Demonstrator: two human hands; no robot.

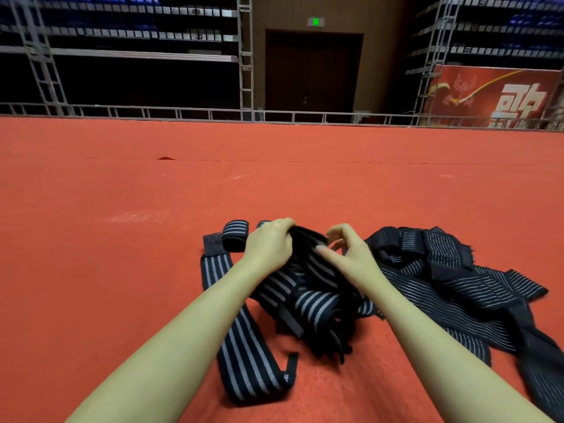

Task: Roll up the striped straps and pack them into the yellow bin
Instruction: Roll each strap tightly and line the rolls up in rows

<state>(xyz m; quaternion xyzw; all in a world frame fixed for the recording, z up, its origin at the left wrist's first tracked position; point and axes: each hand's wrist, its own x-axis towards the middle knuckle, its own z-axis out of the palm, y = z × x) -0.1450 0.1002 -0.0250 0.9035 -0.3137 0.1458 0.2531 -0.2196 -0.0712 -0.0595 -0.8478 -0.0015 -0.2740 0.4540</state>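
A tangle of black straps with grey stripes (pixel 308 300) lies on the red floor (pixel 122 270) in front of me. My left hand (pixel 270 244) grips the top end of one strap (pixel 308 236) lifted above the pile. My right hand (pixel 346 250) pinches the same strap from the right, fingers curled on its edge. One rolled-up strap (pixel 235 235) stands just left of my left hand, and a second roll (pixel 262 223) peeks out behind it. A long unrolled strap (pixel 244 340) trails toward me at the left. No yellow bin is in view.
A heap of wider black bands with thin stripes (pixel 451 276) lies to the right. The red floor stretches far ahead to a metal railing (pixel 183 112). Beyond it are scaffolded stands, a dark door (pixel 311 74) and a red banner (pixel 494 96).
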